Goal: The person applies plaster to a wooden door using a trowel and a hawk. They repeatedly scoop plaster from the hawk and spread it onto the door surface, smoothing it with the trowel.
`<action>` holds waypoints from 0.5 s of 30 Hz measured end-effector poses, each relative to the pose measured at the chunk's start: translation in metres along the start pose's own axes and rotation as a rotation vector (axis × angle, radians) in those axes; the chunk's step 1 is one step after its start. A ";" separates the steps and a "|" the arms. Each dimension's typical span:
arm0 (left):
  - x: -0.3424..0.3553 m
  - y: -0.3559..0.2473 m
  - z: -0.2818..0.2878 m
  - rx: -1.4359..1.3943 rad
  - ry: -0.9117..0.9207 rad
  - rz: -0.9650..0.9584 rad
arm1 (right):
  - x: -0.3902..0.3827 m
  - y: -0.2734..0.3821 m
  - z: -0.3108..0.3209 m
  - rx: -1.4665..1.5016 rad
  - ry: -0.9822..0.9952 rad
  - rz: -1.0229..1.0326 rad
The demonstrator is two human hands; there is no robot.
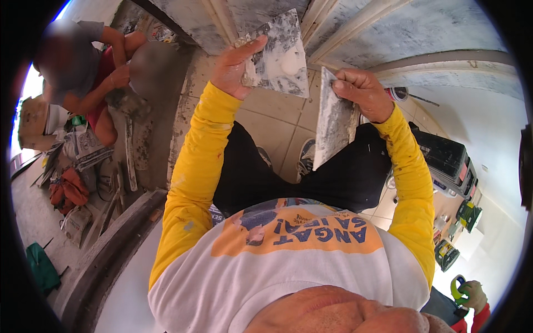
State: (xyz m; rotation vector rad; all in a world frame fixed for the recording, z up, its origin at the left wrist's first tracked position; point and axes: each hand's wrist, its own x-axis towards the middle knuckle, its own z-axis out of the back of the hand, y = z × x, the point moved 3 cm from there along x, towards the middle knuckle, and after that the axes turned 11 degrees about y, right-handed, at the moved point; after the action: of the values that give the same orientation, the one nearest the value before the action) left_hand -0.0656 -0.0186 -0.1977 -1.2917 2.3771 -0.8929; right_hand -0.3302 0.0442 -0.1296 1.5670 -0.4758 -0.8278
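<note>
- Head view showed us both arms in yellow sleeves (191,166) raised in front of the chest, elbows bent.
- Our left hand (233,69) was closed on the near edge of a flat plaster board (283,55), thumb laid across its face, fingers behind it.
- That board was a thin rectangular plate, tilted, crusted grey and white, with a smooth pale dab of putty (288,65) just beyond the thumb.
- Our right hand (363,91) was clamped on the top of a broad scraper blade (333,122), knuckles up, wrist bent downward.
- That blade hung below the grip, a flat metal sheet smeared with dried grey plaster, its top corner close beside the board.
- Beyond both grips stood a rough, plastered grey wall (422,25); beneath them lay beige floor tiles (277,119).
</note>
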 end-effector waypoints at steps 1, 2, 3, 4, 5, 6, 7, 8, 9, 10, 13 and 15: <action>0.001 -0.002 -0.002 0.199 -0.030 -0.022 | 0.006 0.004 -0.005 0.014 -0.003 0.018; -0.003 -0.003 -0.004 0.401 -0.080 -0.039 | 0.012 0.006 -0.010 0.008 -0.007 0.008; -0.006 -0.005 -0.010 0.522 -0.016 -0.095 | 0.018 0.007 -0.013 0.001 -0.011 0.017; -0.013 -0.006 -0.016 0.651 0.031 -0.148 | 0.024 0.008 -0.014 -0.001 -0.003 0.045; -0.019 -0.008 -0.023 0.782 0.075 -0.198 | 0.028 0.006 -0.015 -0.011 -0.008 0.033; -0.024 -0.007 -0.021 0.601 -0.045 -0.116 | 0.030 0.000 -0.016 -0.019 0.011 -0.029; -0.027 -0.007 -0.018 0.418 -0.149 -0.032 | 0.031 -0.006 -0.016 -0.028 0.028 -0.081; -0.026 -0.005 -0.018 0.205 -0.162 0.018 | 0.027 -0.014 -0.013 -0.047 0.005 -0.148; -0.026 -0.011 -0.016 0.246 -0.223 -0.005 | 0.021 -0.022 -0.012 -0.080 -0.013 -0.184; -0.026 -0.019 -0.014 0.258 -0.212 -0.058 | 0.016 -0.032 -0.012 -0.111 -0.057 -0.238; -0.025 -0.032 -0.011 -0.071 -0.075 -0.080 | 0.001 -0.053 -0.019 0.019 -0.189 -0.217; -0.026 -0.036 -0.009 -0.268 -0.032 -0.050 | -0.010 -0.059 -0.028 0.374 -0.260 -0.181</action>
State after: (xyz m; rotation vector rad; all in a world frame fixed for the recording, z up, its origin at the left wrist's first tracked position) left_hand -0.0321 -0.0081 -0.1688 -1.4557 2.5138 -0.5747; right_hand -0.3253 0.0804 -0.1844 1.8741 -0.7149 -1.1380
